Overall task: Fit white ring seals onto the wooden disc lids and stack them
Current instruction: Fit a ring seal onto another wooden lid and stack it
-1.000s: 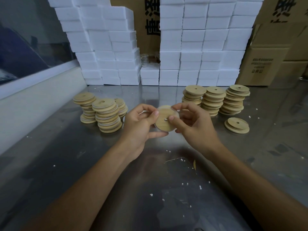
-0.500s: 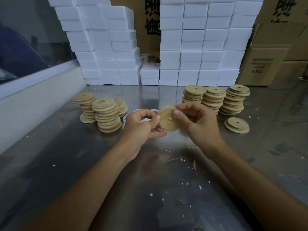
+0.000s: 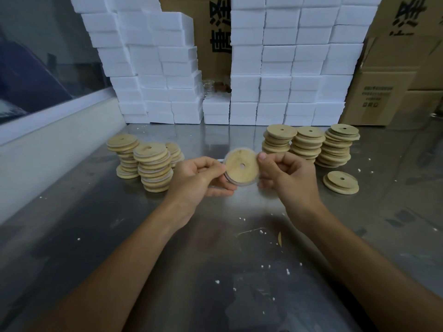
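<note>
Wooden disc lid (image 3: pixel 241 167) with centre hole, tilted, held above tabletop middle, whitish ring seal (image 3: pixel 239 184) at rim. Lid stacks (image 3: pixel 153 167) left, more stacks (image 3: pixel 309 146) right, toward far edge.

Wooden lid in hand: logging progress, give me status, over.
Left hand and right hand both gripping one wooden lid. White ring showing round its rim. Nothing in the way.

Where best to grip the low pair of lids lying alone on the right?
Probably by the rim, from above. The lid pair lies flat on the table, apart from the tall stacks, so its edge is free all round. Pinch opposite sides of the rim; the flat top and small centre hole offer little purchase.
</note>
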{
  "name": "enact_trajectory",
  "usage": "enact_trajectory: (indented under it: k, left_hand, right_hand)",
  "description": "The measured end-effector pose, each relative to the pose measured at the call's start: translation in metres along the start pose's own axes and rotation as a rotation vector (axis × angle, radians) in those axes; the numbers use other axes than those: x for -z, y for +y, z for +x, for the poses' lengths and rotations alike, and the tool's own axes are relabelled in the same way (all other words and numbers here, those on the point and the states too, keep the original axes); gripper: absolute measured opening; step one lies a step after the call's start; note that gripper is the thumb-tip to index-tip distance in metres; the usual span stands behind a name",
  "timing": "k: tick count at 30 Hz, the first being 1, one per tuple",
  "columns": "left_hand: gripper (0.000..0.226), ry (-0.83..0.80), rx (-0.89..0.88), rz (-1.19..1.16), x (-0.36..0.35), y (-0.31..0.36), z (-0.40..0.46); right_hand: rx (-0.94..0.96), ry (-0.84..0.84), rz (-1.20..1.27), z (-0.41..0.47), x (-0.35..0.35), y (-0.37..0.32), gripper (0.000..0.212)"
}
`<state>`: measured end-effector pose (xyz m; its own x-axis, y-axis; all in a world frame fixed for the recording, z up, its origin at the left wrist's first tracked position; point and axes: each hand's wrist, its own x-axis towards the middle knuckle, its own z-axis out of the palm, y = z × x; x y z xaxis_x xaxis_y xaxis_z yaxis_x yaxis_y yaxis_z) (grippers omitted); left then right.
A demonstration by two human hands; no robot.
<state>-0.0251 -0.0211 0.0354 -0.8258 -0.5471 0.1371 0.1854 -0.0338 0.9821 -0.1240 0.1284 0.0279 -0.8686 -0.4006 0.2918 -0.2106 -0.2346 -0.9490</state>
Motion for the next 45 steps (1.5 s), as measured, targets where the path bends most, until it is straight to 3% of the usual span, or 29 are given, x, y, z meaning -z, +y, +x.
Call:
enact_trajectory:
  k: [4,8,12,16,20,24,28,30,32,35,38,40,45]
  left_hand:
    - [0.020,0.222,-0.068,-0.230,0.012,0.014,0.006]
    - [0.012,0.514,-0.156,-0.274,0.028,0.025,0.012]
    - [0.007,0.688,-0.174,-0.337,0.037,0.029,0.014]
    - [0.008,0.708,-0.127,-0.382,0.042,0.027,0.017]
    - [0.011,0.701,-0.064,-0.403,0.046,0.022,0.019]
    - [0.014,0.720,-0.040,-0.390,0.050,0.018,0.021]
    - [0.014,0.724,-0.027,-0.371,0.055,0.014,0.024]
    - [0.011,0.786,-0.087,-0.252,0.055,0.011,0.024]
    - [0.010,0.800,-0.218,0.010,0.053,0.007,0.021]
    - [0.015,0.546,-0.348,0.548,0.039,-0.005,0.015]
    - [0.002,0.273,-0.311,1.095,0.031,-0.021,0.011]
    - [0.013,0.222,-0.247,1.244,0.031,-0.024,0.011]
    - [0.010,0.201,-0.205,1.408,0.030,-0.019,0.010]
  right_hand:
    - [-0.018,0.076,-0.047,0.002,0.002,-0.001,0.021]
    - [0.031,0.159,-0.080,0.006,0.007,-0.002,0.019]
    - [0.172,0.306,-0.393,0.011,0.021,0.001,0.016]
    - [0.220,0.496,-0.797,0.018,0.042,0.009,0.015]
    - [-0.027,0.491,-1.193,0.024,0.065,0.019,0.039]
    - [-0.290,0.351,-1.248,0.026,0.075,0.023,0.047]
    - [-0.269,0.307,-1.227,0.026,0.072,0.023,0.039]
    - [-0.237,0.298,-1.216,0.025,0.069,0.023,0.037]
    - [-0.202,0.270,-1.190,0.024,0.065,0.024,0.033]
    - [-0.122,0.223,-1.123,0.022,0.056,0.026,0.029]
    - [-0.059,0.152,-1.041,0.020,0.050,0.027,0.025]
    - [-0.037,0.107,-0.970,0.018,0.045,0.026,0.029]
    - [0.085,0.089,-0.788,0.009,0.030,0.021,0.039]
